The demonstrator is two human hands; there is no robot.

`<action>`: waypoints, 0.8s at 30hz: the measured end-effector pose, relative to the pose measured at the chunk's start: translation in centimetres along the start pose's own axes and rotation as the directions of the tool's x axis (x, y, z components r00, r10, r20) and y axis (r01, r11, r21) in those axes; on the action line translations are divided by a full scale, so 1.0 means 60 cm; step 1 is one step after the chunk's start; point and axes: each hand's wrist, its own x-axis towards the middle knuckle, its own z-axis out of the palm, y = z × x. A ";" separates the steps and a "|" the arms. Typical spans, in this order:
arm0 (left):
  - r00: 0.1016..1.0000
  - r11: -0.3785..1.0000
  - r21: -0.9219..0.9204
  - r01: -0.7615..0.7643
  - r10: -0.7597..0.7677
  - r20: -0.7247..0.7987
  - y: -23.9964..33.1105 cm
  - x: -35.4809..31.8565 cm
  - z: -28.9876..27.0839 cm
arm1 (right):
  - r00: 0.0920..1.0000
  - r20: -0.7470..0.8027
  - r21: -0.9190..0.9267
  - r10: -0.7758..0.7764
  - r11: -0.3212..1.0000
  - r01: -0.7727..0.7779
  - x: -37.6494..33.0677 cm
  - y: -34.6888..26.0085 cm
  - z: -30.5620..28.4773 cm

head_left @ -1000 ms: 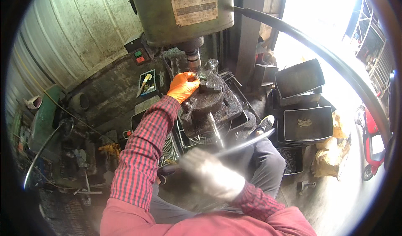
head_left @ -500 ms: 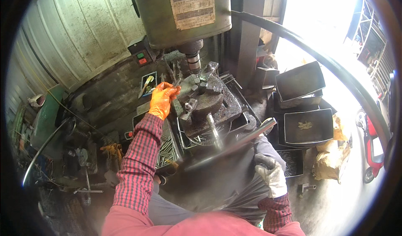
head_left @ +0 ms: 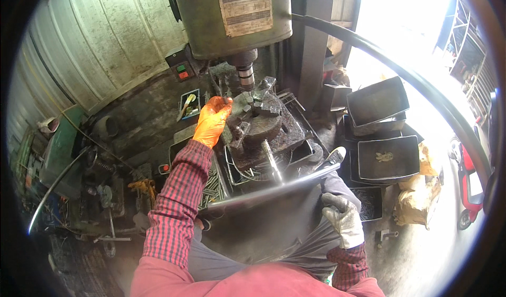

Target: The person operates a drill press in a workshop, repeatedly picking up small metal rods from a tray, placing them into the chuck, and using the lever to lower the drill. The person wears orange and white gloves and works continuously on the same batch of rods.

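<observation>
My left hand [head_left: 213,119], in an orange glove, is closed at the left side of a dark metal clamping fixture [head_left: 258,131]. Its fingertips pinch together beside the jaws; a small dark spot shows there, too small to name. Above the fixture hangs the drill press spindle [head_left: 245,75], apart from it. A shiny rod [head_left: 271,160] runs from the fixture toward me and meets a long metal bar [head_left: 274,188] lying crosswise, blurred by motion. My right hand [head_left: 341,219], in a whitish work glove, rests by my right thigh with fingers curled and nothing visible in them.
Metal pins fill a tray [head_left: 213,187] left of the fixture. A small box with a brush [head_left: 188,105] stands behind my left hand, near the switch box [head_left: 181,67]. Black bins [head_left: 387,159] are stacked at right, and a black hose [head_left: 416,81] arcs overhead.
The long bar has swung to a flatter slant, its left end now further left. My left hand has shifted slightly right and up, along the fixture. My right hand stays by my thigh.
</observation>
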 end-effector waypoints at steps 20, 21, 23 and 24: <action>0.988 0.803 0.586 -0.112 0.029 0.149 -0.026 0.075 0.074 | 0.994 0.065 0.132 -0.082 0.989 0.073 0.043 -0.003 0.042; 0.990 0.805 0.585 -0.097 0.017 0.140 -0.023 0.074 0.076 | 0.997 0.076 0.148 -0.034 0.989 0.023 0.063 0.001 0.064; 0.993 0.798 0.598 -0.073 0.001 0.120 -0.018 0.073 0.080 | 0.985 0.142 -0.089 -0.094 0.990 0.107 0.100 0.013 0.125; 0.994 0.796 0.603 -0.061 -0.009 0.113 -0.016 0.073 0.080 | 0.973 0.199 -0.374 -0.113 0.909 0.182 0.112 0.023 0.160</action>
